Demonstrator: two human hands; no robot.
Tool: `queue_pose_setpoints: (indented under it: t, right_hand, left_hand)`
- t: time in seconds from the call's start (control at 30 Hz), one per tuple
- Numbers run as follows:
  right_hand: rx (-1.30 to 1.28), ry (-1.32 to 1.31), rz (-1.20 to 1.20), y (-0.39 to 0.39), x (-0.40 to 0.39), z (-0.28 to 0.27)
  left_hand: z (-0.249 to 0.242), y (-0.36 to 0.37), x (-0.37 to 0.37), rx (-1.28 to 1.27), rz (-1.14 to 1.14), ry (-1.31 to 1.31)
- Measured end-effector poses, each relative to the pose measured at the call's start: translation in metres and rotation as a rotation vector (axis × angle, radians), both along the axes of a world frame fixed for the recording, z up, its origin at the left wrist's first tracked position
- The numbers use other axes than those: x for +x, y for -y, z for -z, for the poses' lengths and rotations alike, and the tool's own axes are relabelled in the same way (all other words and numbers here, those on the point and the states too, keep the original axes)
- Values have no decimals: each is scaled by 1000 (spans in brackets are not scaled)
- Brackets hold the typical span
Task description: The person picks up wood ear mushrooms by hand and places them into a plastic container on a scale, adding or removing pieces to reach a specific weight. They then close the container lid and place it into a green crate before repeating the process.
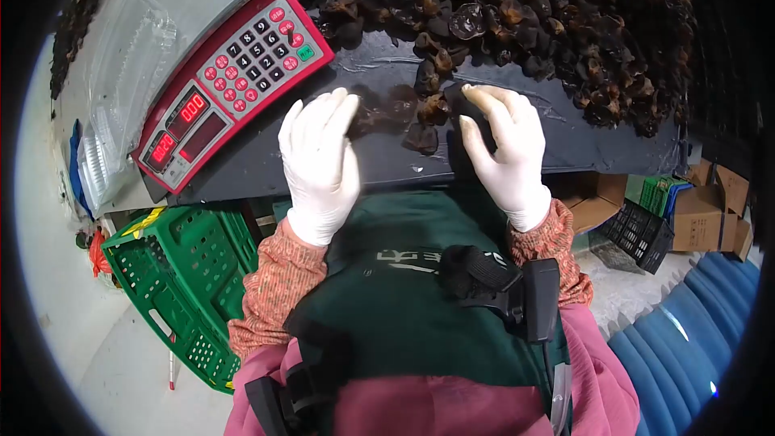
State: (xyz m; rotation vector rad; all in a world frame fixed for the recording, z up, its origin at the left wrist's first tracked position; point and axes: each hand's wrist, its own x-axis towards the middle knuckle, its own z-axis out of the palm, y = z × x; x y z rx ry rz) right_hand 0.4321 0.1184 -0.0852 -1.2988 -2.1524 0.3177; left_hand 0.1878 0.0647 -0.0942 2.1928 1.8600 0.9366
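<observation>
Two white-gloved hands rest near the tabletop's [565, 145] front edge. The left hand [319, 161] lies loosely spread; the right hand [502, 149] pinches a dark dried mushroom piece [457, 97]. A small mushroom cluster [408, 117] sits between both, equally near.

The scale [218, 73], upper left of the frame, carries a keypad [258, 52] of round red keys with white digits 0 to 9 (too small to place each one). Its red displays [179, 125] show glowing digits, not legible. The apron [408, 258] bears pale characters, unreadable.
</observation>
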Motion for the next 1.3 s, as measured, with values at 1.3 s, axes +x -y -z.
queue_pose_setpoints:
  t: [1.3]
  right_hand:
    - [53,-276,-171,-30,-19,3]
  left_hand:
    - [16,-3,20,-77,14,12]
